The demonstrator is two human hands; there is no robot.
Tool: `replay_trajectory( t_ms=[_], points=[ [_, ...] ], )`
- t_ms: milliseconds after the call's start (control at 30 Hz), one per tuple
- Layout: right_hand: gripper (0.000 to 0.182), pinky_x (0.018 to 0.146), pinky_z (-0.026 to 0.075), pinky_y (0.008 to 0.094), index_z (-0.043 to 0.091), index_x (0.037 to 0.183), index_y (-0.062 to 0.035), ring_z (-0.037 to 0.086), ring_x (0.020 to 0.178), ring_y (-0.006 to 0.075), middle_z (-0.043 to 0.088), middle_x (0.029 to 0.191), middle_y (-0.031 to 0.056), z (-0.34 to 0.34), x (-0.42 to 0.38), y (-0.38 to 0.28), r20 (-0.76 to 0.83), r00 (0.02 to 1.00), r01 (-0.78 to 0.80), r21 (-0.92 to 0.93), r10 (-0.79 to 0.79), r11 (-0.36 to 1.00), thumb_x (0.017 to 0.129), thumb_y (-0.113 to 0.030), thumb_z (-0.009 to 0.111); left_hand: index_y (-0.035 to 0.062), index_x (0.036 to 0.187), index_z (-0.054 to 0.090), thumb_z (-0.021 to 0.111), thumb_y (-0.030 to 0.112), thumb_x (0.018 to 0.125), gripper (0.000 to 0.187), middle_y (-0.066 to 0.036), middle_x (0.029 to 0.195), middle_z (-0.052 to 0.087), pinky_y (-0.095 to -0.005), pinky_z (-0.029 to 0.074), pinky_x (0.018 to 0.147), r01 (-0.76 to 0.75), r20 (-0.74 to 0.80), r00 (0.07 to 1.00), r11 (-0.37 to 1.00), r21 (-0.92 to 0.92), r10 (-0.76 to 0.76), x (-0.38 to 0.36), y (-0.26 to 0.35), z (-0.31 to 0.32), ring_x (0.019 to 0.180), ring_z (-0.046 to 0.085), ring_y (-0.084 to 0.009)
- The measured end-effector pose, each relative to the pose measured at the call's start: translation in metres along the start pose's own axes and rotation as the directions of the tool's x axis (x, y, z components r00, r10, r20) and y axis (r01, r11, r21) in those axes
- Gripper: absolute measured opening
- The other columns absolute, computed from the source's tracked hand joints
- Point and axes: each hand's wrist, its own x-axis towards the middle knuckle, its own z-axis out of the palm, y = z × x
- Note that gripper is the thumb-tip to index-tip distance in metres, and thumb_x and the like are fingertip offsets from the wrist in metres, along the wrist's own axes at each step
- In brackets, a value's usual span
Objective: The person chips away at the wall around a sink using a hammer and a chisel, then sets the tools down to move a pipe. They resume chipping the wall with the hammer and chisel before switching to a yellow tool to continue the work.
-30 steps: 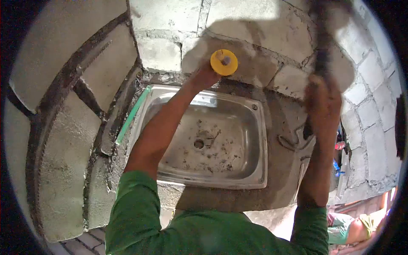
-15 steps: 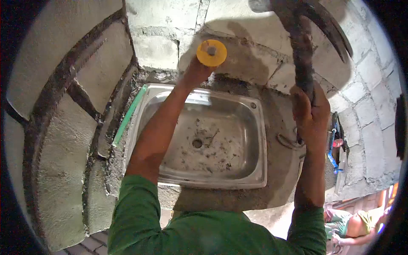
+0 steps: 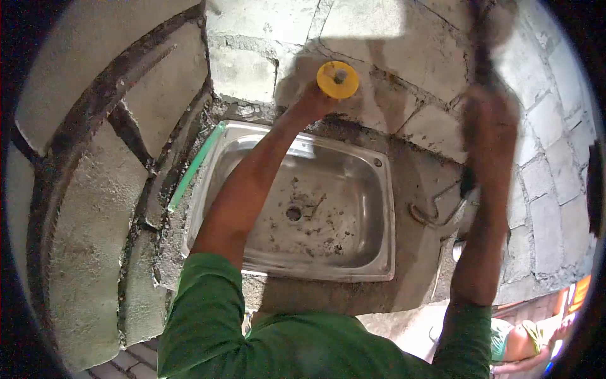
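My left hand [image 3: 320,101] is closed around a chisel with a round yellow hand guard [image 3: 327,87], held against or close to the block wall behind the sink. The guard hides most of the fingers and the chisel's lower part; its grey striking end shows in the disc's middle. My right hand [image 3: 495,120] grips the dark handle of a hammer [image 3: 483,60], raised on the right. Hand and hammer are smeared by motion, and the hammer's head is not clear. Below my left forearm lies a steel sink [image 3: 387,208] with debris around its drain.
A green strip [image 3: 196,167] lies along the sink's left edge. Right of the sink, a bent metal rod [image 3: 429,220] rests on the concrete counter [image 3: 353,297]. Block walls [image 3: 240,69] rise behind and at both sides. Another person [image 3: 521,341] is at lower right.
My right hand and the hammer have moved right and up. The chisel and my left hand appear slightly further right in view, as the view has shifted a little.
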Motion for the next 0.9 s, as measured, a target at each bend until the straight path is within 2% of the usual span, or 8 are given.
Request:
replay_trajectory(
  t_ms=[133, 200, 233, 300, 467, 600, 767, 900],
  points=[
    [0.023, 0.053, 0.046, 0.0316, 0.061, 0.101, -0.0075, 0.056, 0.055, 0.0183, 0.057, 0.065, 0.0043, -0.023, 0.004, -0.037, -0.265, 0.931, -0.163, 0.310, 0.250, 0.937, 0.094, -0.024, 0.047, 0.0026, 0.109, 0.057, 0.063, 0.013, 0.080, 0.032, -0.015, 0.104, 0.064, -0.0399, 0.052, 0.081, 0.112, 0.096, 0.990, 0.985, -0.132, -0.099, -0.010, 0.005, -0.004, 0.097, 0.062, -0.0317],
    [0.029, 0.053, 0.043, 0.0376, 0.052, 0.075, -0.0036, 0.054, 0.054, 0.0260, 0.051, 0.059, 0.0108, 0.026, -0.046, 0.055, 0.078, 0.775, 0.519, -0.645, -0.627, 0.561, 0.090, -0.029, 0.056, 0.0024, 0.108, 0.058, 0.062, 0.014, 0.081, 0.030, -0.016, 0.105, 0.064, -0.0407, 0.051, 0.082, 0.138, 0.101, 0.986, 0.989, -0.052, -0.133, -0.012, 0.001, -0.007, 0.098, 0.061, -0.0328],
    [0.026, 0.066, 0.047, 0.0431, 0.052, 0.085, 0.0017, 0.060, 0.073, 0.0362, 0.059, 0.075, 0.0210, 0.062, -0.067, 0.045, 0.052, 0.982, 0.187, -0.281, -0.180, 0.941, 0.087, -0.023, 0.060, 0.0024, 0.108, 0.058, 0.062, 0.014, 0.081, 0.030, -0.016, 0.105, 0.064, -0.0407, 0.051, 0.082, 0.140, 0.094, 0.986, 0.989, -0.050, -0.135, -0.012, -0.001, -0.011, 0.098, 0.061, -0.0328],
    [0.042, 0.085, 0.045, 0.0513, 0.056, 0.111, 0.0025, 0.056, 0.104, 0.0433, 0.059, 0.104, 0.0299, 0.072, -0.053, 0.026, 0.558, 0.657, -0.247, -0.475, 0.506, 0.844, 0.090, -0.034, 0.055, 0.0024, 0.109, 0.057, 0.060, 0.015, 0.083, 0.029, -0.018, 0.108, 0.062, -0.0419, 0.050, 0.083, 0.033, 0.316, 0.945, 0.986, 0.161, -0.084, -0.016, -0.002, -0.012, 0.100, 0.059, -0.0358],
    [0.035, 0.060, 0.049, 0.0375, 0.059, 0.102, 0.0004, 0.060, 0.063, 0.0257, 0.062, 0.071, 0.0147, 0.020, -0.045, 0.023, 0.082, 0.996, 0.034, -0.093, -0.026, 0.995, 0.090, -0.032, 0.057, 0.0039, 0.112, 0.055, 0.060, 0.017, 0.084, 0.031, -0.017, 0.110, 0.060, -0.0440, 0.047, 0.088, -0.023, 0.088, 0.996, 0.999, 0.041, 0.019, -0.021, -0.003, 0.001, 0.102, 0.056, -0.0373],
    [0.029, 0.049, 0.040, 0.0251, 0.059, 0.096, -0.0025, 0.051, 0.056, 0.0094, 0.053, 0.066, 0.0015, -0.043, -0.023, -0.017, -0.155, 0.939, -0.294, 0.109, 0.308, 0.950, 0.091, -0.031, 0.057, 0.0028, 0.111, 0.056, 0.060, 0.017, 0.084, 0.030, -0.014, 0.108, 0.062, -0.0432, 0.047, 0.088, 0.007, 0.058, 0.998, 1.000, -0.031, -0.005, 0.000, 0.026, -0.063, 0.101, 0.059, -0.0330],
    [0.037, 0.042, 0.030, 0.0227, 0.056, 0.091, -0.0057, 0.040, 0.046, 0.0069, 0.048, 0.061, -0.0014, -0.043, -0.057, -0.013, -0.009, 0.900, -0.408, 0.336, 0.436, 0.849, 0.094, -0.042, 0.049, 0.0042, 0.109, 0.057, 0.061, 0.014, 0.082, 0.029, -0.012, 0.104, 0.062, -0.0426, 0.047, 0.089, 0.244, 0.129, 0.967, 0.947, -0.210, -0.221, 0.008, 0.062, -0.077, 0.100, 0.059, -0.0295],
    [0.046, 0.044, 0.034, 0.0252, 0.054, 0.086, -0.0060, 0.044, 0.049, 0.0096, 0.048, 0.060, 0.0002, -0.020, -0.114, 0.053, 0.131, 0.920, -0.381, 0.075, 0.370, 0.922, 0.094, -0.050, 0.041, 0.0056, 0.113, 0.057, 0.062, 0.014, 0.084, 0.030, -0.011, 0.116, 0.059, -0.0396, 0.040, 0.099, -0.059, -0.025, 0.998, 0.985, -0.165, 0.055, -0.040, 0.020, 0.007, 0.110, 0.054, -0.0259]
  ],
)
